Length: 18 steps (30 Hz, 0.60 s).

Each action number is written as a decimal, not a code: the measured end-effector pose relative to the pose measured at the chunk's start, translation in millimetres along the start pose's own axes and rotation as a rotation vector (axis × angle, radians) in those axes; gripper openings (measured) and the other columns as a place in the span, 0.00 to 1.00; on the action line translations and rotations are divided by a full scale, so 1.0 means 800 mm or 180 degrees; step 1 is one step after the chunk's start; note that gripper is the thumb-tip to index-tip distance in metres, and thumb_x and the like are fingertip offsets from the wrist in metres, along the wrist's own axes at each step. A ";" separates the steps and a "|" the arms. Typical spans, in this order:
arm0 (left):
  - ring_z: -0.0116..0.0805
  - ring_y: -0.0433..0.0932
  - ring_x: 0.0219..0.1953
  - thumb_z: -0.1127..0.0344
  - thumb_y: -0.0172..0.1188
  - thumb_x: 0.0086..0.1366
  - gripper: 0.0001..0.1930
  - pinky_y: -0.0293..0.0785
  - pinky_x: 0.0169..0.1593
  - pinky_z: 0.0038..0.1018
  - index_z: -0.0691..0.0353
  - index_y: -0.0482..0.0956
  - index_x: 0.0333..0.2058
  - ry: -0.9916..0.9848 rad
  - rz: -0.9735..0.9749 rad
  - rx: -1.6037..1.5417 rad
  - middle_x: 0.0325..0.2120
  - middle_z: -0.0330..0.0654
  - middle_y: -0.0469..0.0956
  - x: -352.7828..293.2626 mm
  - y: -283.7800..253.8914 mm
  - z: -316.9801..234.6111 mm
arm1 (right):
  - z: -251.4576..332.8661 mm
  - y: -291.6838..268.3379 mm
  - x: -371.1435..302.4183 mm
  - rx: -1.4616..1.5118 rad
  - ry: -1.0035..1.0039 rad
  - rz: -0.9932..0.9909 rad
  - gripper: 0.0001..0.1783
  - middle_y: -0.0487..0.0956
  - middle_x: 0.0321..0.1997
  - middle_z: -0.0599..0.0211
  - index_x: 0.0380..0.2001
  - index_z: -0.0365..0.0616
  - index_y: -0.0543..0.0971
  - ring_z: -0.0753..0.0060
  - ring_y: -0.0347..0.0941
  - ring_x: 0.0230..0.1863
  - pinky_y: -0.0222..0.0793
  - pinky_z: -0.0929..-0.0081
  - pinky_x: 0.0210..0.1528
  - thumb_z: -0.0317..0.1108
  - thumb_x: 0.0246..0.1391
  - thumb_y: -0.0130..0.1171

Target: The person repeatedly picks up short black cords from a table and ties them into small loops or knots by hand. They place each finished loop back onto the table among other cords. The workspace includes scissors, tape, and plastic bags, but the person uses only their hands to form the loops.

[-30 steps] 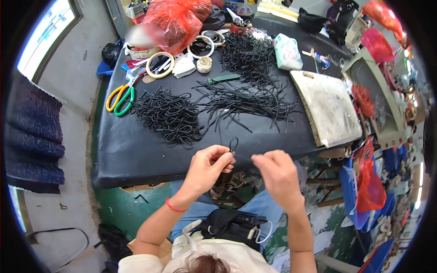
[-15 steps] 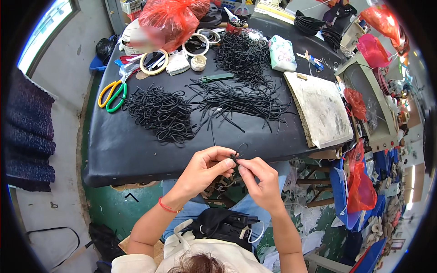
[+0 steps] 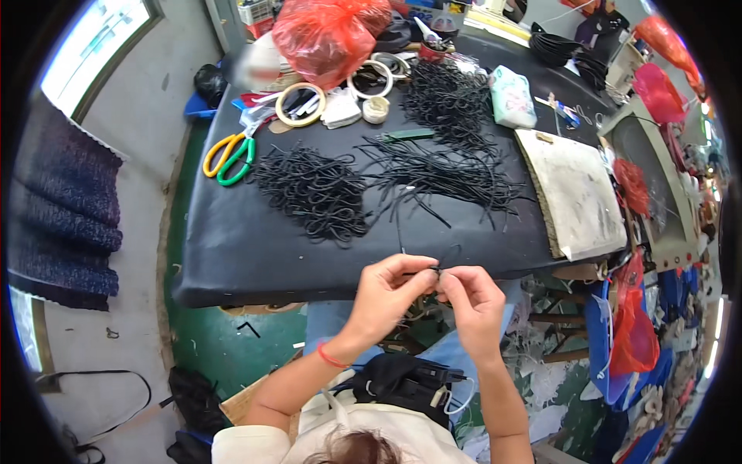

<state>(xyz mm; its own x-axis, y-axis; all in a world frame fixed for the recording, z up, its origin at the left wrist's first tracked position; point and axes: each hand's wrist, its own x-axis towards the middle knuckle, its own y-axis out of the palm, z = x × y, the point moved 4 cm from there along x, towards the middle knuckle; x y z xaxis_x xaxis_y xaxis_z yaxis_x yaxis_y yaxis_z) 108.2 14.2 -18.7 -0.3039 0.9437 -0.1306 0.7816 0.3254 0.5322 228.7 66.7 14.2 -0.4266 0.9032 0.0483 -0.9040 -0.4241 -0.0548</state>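
Note:
Close together at the table's near edge, my two hands pinch a thin black cord (image 3: 437,270). My left hand (image 3: 386,298) has thumb and forefinger closed on it. My right hand (image 3: 475,300) grips it from the other side with its fingertips. A small loop of the cord sticks up above the fingers; the part between the fingertips is mostly hidden. Beyond the hands lie loose, fairly straight black cords (image 3: 456,178). Left of them is a heap of looped black cords (image 3: 313,193), and farther back another tangled black heap (image 3: 448,100).
Scissors (image 3: 251,148) with orange and green handles lie on the black table (image 3: 255,263) at left. Tape rolls (image 3: 280,106), a small round tub (image 3: 376,110) and a red plastic bag (image 3: 332,46) stand behind. At right are a tissue pack (image 3: 512,97) and a stained pale board (image 3: 576,193).
The whole view has shifted, so the table and hands appear farther right. Both hands still pinch the cord, and the right fingers look more curled around it.

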 end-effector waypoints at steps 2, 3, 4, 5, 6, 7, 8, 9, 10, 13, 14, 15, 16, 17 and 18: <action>0.24 0.76 0.33 0.74 0.57 0.59 0.10 0.74 0.38 0.19 0.71 0.75 0.40 0.0112 -0.0005 0.0092 0.32 0.43 0.78 0.001 0.008 0.002 | -0.002 -0.003 0.000 -0.0046 -0.0013 -0.0126 0.04 0.78 0.25 0.67 0.28 0.35 0.74 0.85 0.72 0.26 0.68 0.87 0.29 0.25 0.52 0.57; 0.23 0.76 0.33 0.74 0.57 0.59 0.10 0.74 0.38 0.19 0.71 0.75 0.40 0.0155 0.0010 0.0176 0.31 0.42 0.78 0.001 0.007 0.001 | -0.002 -0.003 0.001 -0.0069 -0.0018 -0.0190 0.04 0.78 0.25 0.67 0.28 0.35 0.74 0.85 0.72 0.26 0.67 0.87 0.29 0.26 0.51 0.57; 0.23 0.76 0.33 0.74 0.57 0.59 0.10 0.74 0.38 0.18 0.71 0.75 0.40 0.0132 0.0002 0.0147 0.31 0.42 0.78 0.001 0.008 0.002 | 0.000 -0.002 0.002 -0.0109 -0.0039 -0.0246 0.06 0.78 0.24 0.67 0.26 0.36 0.73 0.86 0.72 0.26 0.66 0.89 0.27 0.26 0.51 0.58; 0.23 0.76 0.33 0.74 0.57 0.59 0.10 0.74 0.37 0.18 0.71 0.75 0.40 0.0108 -0.0007 0.0119 0.31 0.42 0.78 0.001 0.009 0.002 | -0.001 -0.002 0.003 -0.0107 0.0026 -0.0214 0.06 0.77 0.24 0.68 0.26 0.36 0.73 0.86 0.71 0.26 0.66 0.89 0.27 0.27 0.51 0.59; 0.23 0.76 0.32 0.74 0.57 0.59 0.10 0.73 0.37 0.17 0.70 0.75 0.40 0.0084 -0.0015 0.0092 0.30 0.42 0.78 0.002 0.008 0.002 | -0.002 -0.002 0.004 -0.0104 0.0091 -0.0181 0.07 0.77 0.24 0.68 0.26 0.37 0.72 0.87 0.71 0.25 0.65 0.89 0.27 0.27 0.50 0.59; 0.23 0.76 0.32 0.74 0.57 0.59 0.10 0.73 0.37 0.17 0.70 0.76 0.40 0.0039 0.0011 0.0183 0.30 0.42 0.78 0.003 0.008 0.001 | -0.003 -0.004 0.006 -0.0100 0.0149 -0.0153 0.07 0.77 0.24 0.69 0.26 0.37 0.72 0.87 0.70 0.25 0.64 0.90 0.27 0.27 0.50 0.60; 0.22 0.76 0.32 0.74 0.58 0.59 0.10 0.73 0.37 0.17 0.70 0.76 0.39 -0.0006 0.0038 0.0276 0.30 0.42 0.78 0.003 0.005 0.000 | -0.005 -0.007 0.009 0.0036 0.0053 -0.0237 0.08 0.77 0.24 0.70 0.26 0.37 0.72 0.88 0.69 0.25 0.64 0.90 0.26 0.28 0.50 0.60; 0.22 0.76 0.32 0.74 0.58 0.58 0.10 0.73 0.37 0.17 0.70 0.76 0.39 -0.0052 0.0065 0.0370 0.30 0.42 0.78 0.004 0.004 -0.002 | -0.010 -0.011 0.012 0.0173 -0.0044 -0.0322 0.08 0.76 0.24 0.71 0.25 0.37 0.72 0.88 0.69 0.25 0.63 0.90 0.26 0.29 0.50 0.61; 0.22 0.76 0.32 0.74 0.58 0.58 0.10 0.73 0.37 0.16 0.71 0.77 0.38 0.0040 0.0028 0.0604 0.29 0.41 0.79 0.004 0.003 -0.006 | -0.012 -0.014 0.014 0.0319 -0.0138 -0.0410 0.09 0.76 0.24 0.72 0.25 0.38 0.72 0.89 0.68 0.24 0.62 0.90 0.26 0.29 0.49 0.61; 0.22 0.76 0.32 0.75 0.59 0.58 0.09 0.74 0.37 0.17 0.70 0.76 0.38 0.0208 0.0026 0.0679 0.31 0.42 0.78 0.003 0.008 -0.005 | -0.013 -0.007 0.009 0.0518 0.0533 -0.0014 0.10 0.75 0.24 0.74 0.26 0.39 0.72 0.90 0.65 0.24 0.61 0.90 0.26 0.30 0.49 0.62; 0.22 0.76 0.33 0.76 0.58 0.58 0.09 0.74 0.37 0.17 0.71 0.76 0.39 0.0219 -0.0030 0.0748 0.31 0.42 0.78 0.001 0.010 -0.007 | -0.011 -0.006 0.009 0.0340 0.0526 -0.0110 0.10 0.73 0.22 0.76 0.24 0.40 0.72 0.91 0.63 0.22 0.59 0.90 0.24 0.31 0.49 0.63; 0.22 0.76 0.33 0.76 0.58 0.58 0.09 0.74 0.37 0.17 0.71 0.76 0.39 0.0309 -0.0092 0.0841 0.31 0.42 0.78 0.001 0.011 -0.006 | -0.009 -0.009 0.010 0.0127 0.0412 -0.0157 0.11 0.73 0.20 0.76 0.23 0.40 0.72 0.91 0.62 0.22 0.59 0.90 0.23 0.31 0.49 0.63; 0.23 0.76 0.33 0.76 0.58 0.58 0.09 0.74 0.37 0.17 0.71 0.76 0.39 0.0363 -0.0162 0.0942 0.31 0.42 0.78 -0.002 0.011 -0.003 | -0.010 -0.010 0.007 -0.0077 0.0338 -0.0212 0.11 0.72 0.19 0.77 0.22 0.40 0.72 0.91 0.62 0.21 0.58 0.90 0.23 0.32 0.49 0.63; 0.23 0.76 0.33 0.76 0.58 0.58 0.09 0.74 0.38 0.17 0.71 0.76 0.39 0.0419 -0.0230 0.1044 0.31 0.42 0.78 -0.003 0.010 -0.001 | -0.012 -0.011 0.005 -0.0282 0.0268 -0.0266 0.11 0.72 0.18 0.78 0.21 0.40 0.72 0.92 0.61 0.20 0.58 0.90 0.22 0.32 0.49 0.63; 0.23 0.76 0.35 0.77 0.58 0.58 0.10 0.73 0.38 0.17 0.71 0.75 0.40 0.0465 -0.0193 0.1082 0.32 0.43 0.78 -0.003 0.011 -0.002 | -0.014 -0.009 0.008 -0.0022 0.0244 -0.0341 0.13 0.71 0.16 0.78 0.19 0.40 0.71 0.92 0.60 0.18 0.57 0.90 0.19 0.32 0.48 0.64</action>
<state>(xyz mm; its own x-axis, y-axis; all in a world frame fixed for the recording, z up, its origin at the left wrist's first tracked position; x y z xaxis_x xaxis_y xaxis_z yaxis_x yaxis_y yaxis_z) 114.8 15.0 -12.2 -0.4105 0.9116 -0.0195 0.8886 0.4048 0.2157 233.0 76.1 4.1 -0.3239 0.9458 -0.0220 -0.9439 -0.3247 -0.0602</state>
